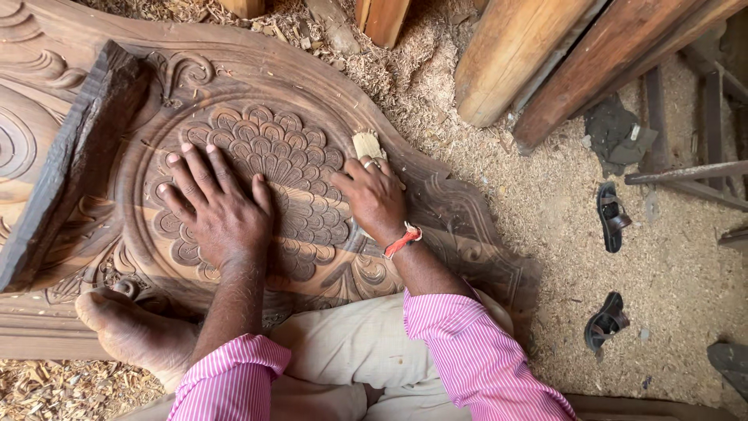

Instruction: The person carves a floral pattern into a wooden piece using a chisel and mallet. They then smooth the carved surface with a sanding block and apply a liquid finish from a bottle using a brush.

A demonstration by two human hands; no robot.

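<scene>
A large carved wooden panel (436, 203) with a round flower-and-scale medallion lies on the ground in front of me. My left hand (216, 204) rests flat on the medallion's left half, fingers spread. At the medallion's right edge, my right hand (375, 196) presses a folded piece of tan sandpaper (366, 144) against the carving; the paper sticks out past the fingers. An orange band sits on that wrist. Both sleeves are pink-striped.
A dark rough wood block (74, 164) lies across the panel's left side. My bare foot (128, 331) rests on the panel's lower edge. Sawdust covers the ground; timber beams (538, 58) lean at top right, two sandals (612, 214) lie at right.
</scene>
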